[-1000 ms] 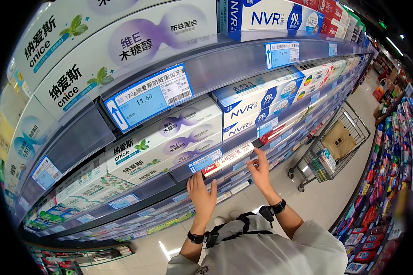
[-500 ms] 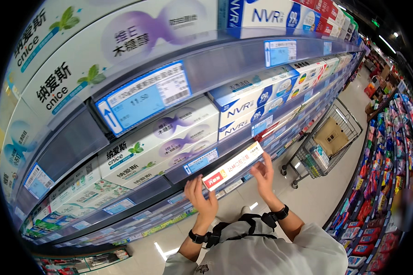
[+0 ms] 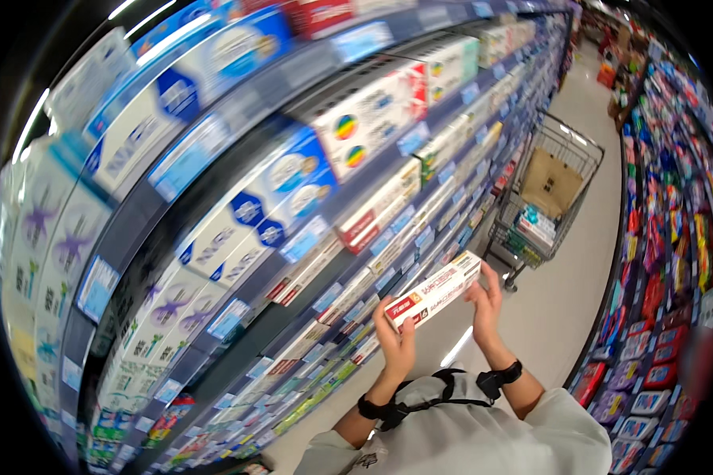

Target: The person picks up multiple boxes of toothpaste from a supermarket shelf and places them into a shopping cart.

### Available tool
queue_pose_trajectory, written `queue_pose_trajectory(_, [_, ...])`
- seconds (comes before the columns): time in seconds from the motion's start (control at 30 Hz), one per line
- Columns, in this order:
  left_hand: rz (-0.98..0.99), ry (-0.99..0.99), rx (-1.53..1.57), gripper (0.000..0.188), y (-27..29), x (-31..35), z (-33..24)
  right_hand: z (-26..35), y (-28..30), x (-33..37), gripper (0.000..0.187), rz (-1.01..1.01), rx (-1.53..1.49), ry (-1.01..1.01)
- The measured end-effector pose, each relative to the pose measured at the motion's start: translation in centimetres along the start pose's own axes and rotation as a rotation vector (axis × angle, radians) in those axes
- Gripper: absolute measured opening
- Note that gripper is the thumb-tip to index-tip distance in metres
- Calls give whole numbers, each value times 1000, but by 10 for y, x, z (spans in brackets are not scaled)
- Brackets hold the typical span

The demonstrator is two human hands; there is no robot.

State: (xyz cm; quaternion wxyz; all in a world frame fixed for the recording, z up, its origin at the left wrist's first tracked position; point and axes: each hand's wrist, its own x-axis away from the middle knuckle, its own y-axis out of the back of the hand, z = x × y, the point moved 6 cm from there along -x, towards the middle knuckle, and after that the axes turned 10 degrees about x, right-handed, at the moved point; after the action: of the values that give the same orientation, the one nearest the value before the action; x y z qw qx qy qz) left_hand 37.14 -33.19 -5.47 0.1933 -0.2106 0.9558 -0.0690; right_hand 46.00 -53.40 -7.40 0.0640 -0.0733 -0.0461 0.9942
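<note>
A long white toothpaste box (image 3: 437, 291) with a red and orange end is held up in front of my chest, tilted so that two of its long faces show. My left hand (image 3: 396, 342) is closed round its red end, thumb on the near side. My right hand (image 3: 485, 305) grips the other end between thumb and fingers. Beyond the box, on my left, stands a shelf unit with rows of boxes, among them blue-and-white toothpaste boxes (image 3: 249, 214) and red-and-white boxes (image 3: 379, 207).
A wire shopping cart (image 3: 545, 194) stands ahead on the pale floor (image 3: 566, 305), holding a tan bag (image 3: 548, 184) and some packs. Along the right side runs another shelf full of colourful packages (image 3: 650, 340). Blue price tags (image 3: 190, 157) line the left shelf edges.
My view has turned, and the shelf boxes have shifted leftward in it. The toothpaste box has rolled, so a second long face now shows. Both hands keep hold of it.
</note>
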Motion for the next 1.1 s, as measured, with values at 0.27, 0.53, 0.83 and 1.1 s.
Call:
queue_pose_trajectory(0.27, [7, 816, 418, 40, -143, 33, 95, 19, 162, -14, 43, -184, 96, -27])
queue_pose_trajectory(0.53, [280, 1492, 550, 39, -226, 68, 176, 64, 234, -17, 40, -102, 302, 306])
queue_pose_trajectory(0.83, [853, 1538, 523, 45, -255, 117, 237, 91, 224, -22, 33, 316, 432, 514])
queue_pose_trajectory(1.1, [827, 1712, 392, 45, -311, 82, 245, 78, 232, -81, 32, 243, 431, 415])
